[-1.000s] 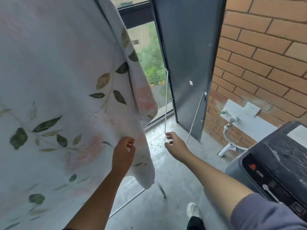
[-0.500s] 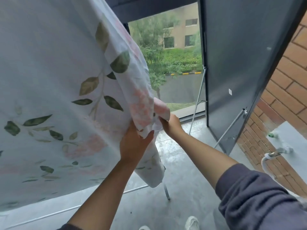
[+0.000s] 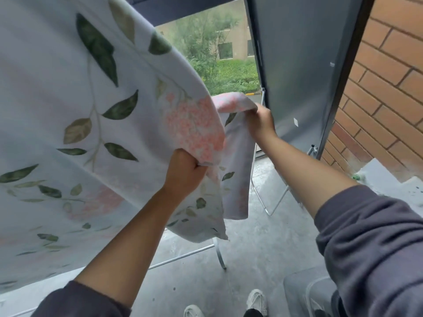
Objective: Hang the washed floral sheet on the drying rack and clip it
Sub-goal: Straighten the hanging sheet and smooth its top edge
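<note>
The floral sheet (image 3: 68, 110), white with green leaves and pink blossoms, hangs across the left and centre of the view. My left hand (image 3: 184, 171) is closed on a bunch of its near layer at the right side edge. My right hand (image 3: 259, 122) grips the sheet's far layer and holds it out to the right, spreading the edge apart. Thin metal legs of the drying rack (image 3: 218, 255) show below the sheet's lower corner; its top bar is hidden by the cloth. No clip is visible.
A dark grey door panel (image 3: 297, 65) stands open just right of my right hand, with a brick wall (image 3: 389, 76) beyond it. A grey bin (image 3: 304, 291) sits by my white shoes (image 3: 257, 302) on the concrete floor. Greenery lies outside the opening.
Both hands rose from below the sheet and took hold of its right edge. My right hand has now pulled the far layer out to the right, away from my left hand.
</note>
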A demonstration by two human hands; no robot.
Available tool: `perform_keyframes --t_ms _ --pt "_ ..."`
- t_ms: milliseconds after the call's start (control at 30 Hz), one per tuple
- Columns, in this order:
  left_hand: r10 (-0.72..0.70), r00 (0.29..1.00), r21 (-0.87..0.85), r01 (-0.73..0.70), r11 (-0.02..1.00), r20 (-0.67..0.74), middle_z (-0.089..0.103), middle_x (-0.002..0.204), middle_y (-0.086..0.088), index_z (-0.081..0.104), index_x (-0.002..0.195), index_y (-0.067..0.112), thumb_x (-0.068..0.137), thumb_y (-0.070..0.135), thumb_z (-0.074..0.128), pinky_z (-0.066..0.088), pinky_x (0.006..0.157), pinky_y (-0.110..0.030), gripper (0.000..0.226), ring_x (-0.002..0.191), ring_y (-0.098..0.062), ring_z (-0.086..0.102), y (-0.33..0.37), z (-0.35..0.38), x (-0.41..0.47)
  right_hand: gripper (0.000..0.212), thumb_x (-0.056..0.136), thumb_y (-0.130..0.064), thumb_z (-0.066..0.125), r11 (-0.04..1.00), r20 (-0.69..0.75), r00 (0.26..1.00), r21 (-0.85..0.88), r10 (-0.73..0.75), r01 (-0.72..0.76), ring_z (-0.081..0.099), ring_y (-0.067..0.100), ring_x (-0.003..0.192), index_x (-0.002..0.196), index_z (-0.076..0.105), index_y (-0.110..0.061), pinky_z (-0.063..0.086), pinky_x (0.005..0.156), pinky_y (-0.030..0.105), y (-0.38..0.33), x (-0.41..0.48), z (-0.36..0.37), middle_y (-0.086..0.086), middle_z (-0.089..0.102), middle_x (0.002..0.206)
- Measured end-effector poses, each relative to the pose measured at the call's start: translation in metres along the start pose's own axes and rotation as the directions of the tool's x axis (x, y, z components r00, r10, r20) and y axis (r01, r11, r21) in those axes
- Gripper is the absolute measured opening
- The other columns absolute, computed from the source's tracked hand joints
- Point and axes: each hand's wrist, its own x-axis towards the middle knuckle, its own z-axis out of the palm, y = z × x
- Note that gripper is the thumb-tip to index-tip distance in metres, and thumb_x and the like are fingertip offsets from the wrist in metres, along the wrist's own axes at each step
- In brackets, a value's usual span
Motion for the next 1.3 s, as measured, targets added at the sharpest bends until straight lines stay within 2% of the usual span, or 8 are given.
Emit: perform_keyframes --t_ms 167,367,633,800,900,967,1133,1300 --pt "0.007 0.999 -0.141 0.0 0.99 0.049 0.034 0.046 -0.003 0.031 0.051 0.019 0.064 0.028 0.044 0.027 0.04 -0.03 0.02 0.043 -0.017 0.034 0.016 0.008 0.015 0.03 0.09 -0.035 0.041 0.996 0.01 0.999 -0.078 -0.043 0.043 0.049 0.018 0.075 0.086 0.062 -0.013 0.038 0.065 0.032 -0.001 0.007 -0.015 0.001 0.06 0.08" --pt "-0.03 0.992 0.015 0.028 0.999 0.119 0.026 0.032 0.007 0.024 0.045 0.029 0.073 0.034 0.044 0.019 0.04 -0.016 0.035 0.033 -0.007 0.029 0.01 0.019 0.01 0.055 0.074 -0.056 0.031 0.986 0.082 0.996 -0.153 -0.045 0.057 0.043 0.023 0.069 0.081 0.061 -0.01 0.031 0.06 0.032 0.03 -0.009 -0.027 0.011 0.059 0.077" --pt "-0.202 0.959 0.068 0.192 0.979 0.201 0.055 0.052 -0.021 0.055 0.061 -0.006 0.082 0.038 0.051 0.049 0.051 -0.048 0.049 0.052 -0.035 0.058 -0.013 0.031 -0.007 0.031 0.085 -0.035 0.042 0.973 0.092 0.996 -0.231 0.015 0.006 0.044 0.025 0.07 0.077 0.06 -0.01 0.03 0.057 0.032 0.041 -0.006 -0.019 0.008 0.055 0.071" --pt "-0.326 0.909 0.1 0.31 0.945 0.26 0.065 0.058 -0.006 0.063 0.067 0.007 0.081 0.055 0.051 0.054 0.061 -0.043 0.051 0.055 -0.017 0.064 -0.011 0.03 -0.016 0.032 0.079 -0.038 0.037 0.976 0.155 0.986 -0.217 0.065 -0.03 0.032 0.02 0.058 0.061 0.046 -0.012 0.024 0.052 0.031 0.033 -0.023 -0.006 0.004 0.043 0.058" --pt "-0.318 0.915 0.118 0.297 0.948 0.249 0.052 0.042 0.009 0.046 0.055 0.024 0.089 0.032 0.059 0.044 0.049 -0.017 0.037 0.046 -0.003 0.054 -0.005 0.026 -0.024 0.033 0.084 -0.033 0.042 0.979 0.19 0.981 -0.202 0.047 -0.008 0.034 0.013 0.055 0.053 0.039 -0.022 0.024 0.047 0.028 0.033 -0.04 0.001 -0.008 0.041 0.054" --pt "-0.29 0.936 0.112 0.272 0.956 0.2 0.042 0.041 0.008 0.036 0.057 0.032 0.088 0.021 0.063 0.034 0.051 -0.017 0.043 0.046 -0.001 0.049 -0.003 0.025 -0.031 0.034 0.09 -0.025 0.047 0.981 0.191 0.98 -0.193 0.056 -0.018 0.04 0.012 0.058 0.057 0.045 -0.022 0.028 0.049 0.026 0.037 -0.049 0.006 -0.008 0.047 0.057" --pt "-0.363 0.891 0.118 0.344 0.932 0.273 0.058 0.078 0.012 0.055 0.087 0.026 0.084 0.044 0.062 0.046 0.071 -0.028 0.02 0.075 -0.006 0.058 -0.018 0.02 -0.048 0.025 0.09 -0.024 0.052 0.99 0.223 0.969 -0.115 0.105 -0.081 0.049 0.014 0.067 0.066 0.057 -0.018 0.038 0.057 0.029 0.04 -0.073 0.022 -0.003 0.058 0.068" --pt "-0.349 0.878 0.025 0.361 0.932 0.329 0.048 0.116 0.024 0.042 0.128 0.034 0.085 0.035 0.063 0.049 0.083 -0.021 0.048 0.099 0.007 0.052 -0.029 0.002 -0.083 0.016 0.089 -0.019 0.055 0.973 0.261 0.954 0.137 0.146 -0.186 0.062 0.005 0.092 0.102 0.064 -0.021 0.046 0.067 0.016 0.028 -0.121 0.029 -0.006 0.068 0.098"
